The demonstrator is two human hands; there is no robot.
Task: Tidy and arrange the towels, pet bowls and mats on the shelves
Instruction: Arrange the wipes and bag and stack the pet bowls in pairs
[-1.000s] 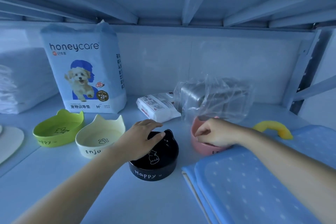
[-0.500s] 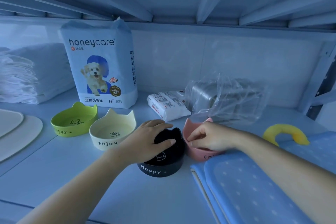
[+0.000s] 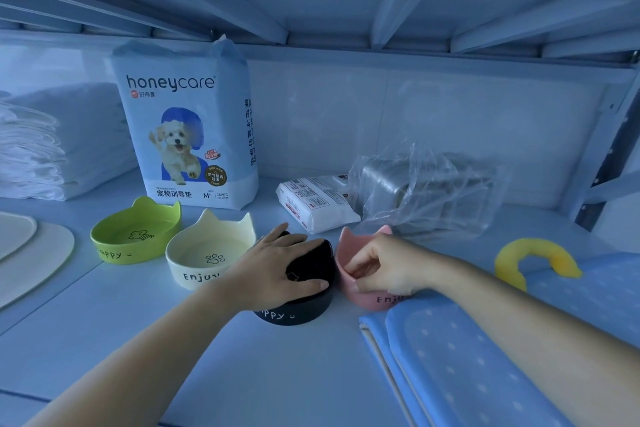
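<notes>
Head cam: my left hand has its fingers clamped over the black bowl mid-shelf. My right hand pinches the rim of the pink bowl, just beside it at 3 o'clock. The green bowl and cream bowl are lined up toward 9 o'clock. I'd say the bowls are nearly done, but the blue mats at 4 o'clock look unsorted.

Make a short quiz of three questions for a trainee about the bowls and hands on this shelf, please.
1. True or false: the left hand lies over the black bowl.
2. Which bowl does the right hand pinch by its rim? A. green bowl B. cream bowl C. pink bowl
3. Fill in: the brand printed on the tall bag at the back is ____.

Key: 1 true; 2 C; 3 honeycare.
</notes>
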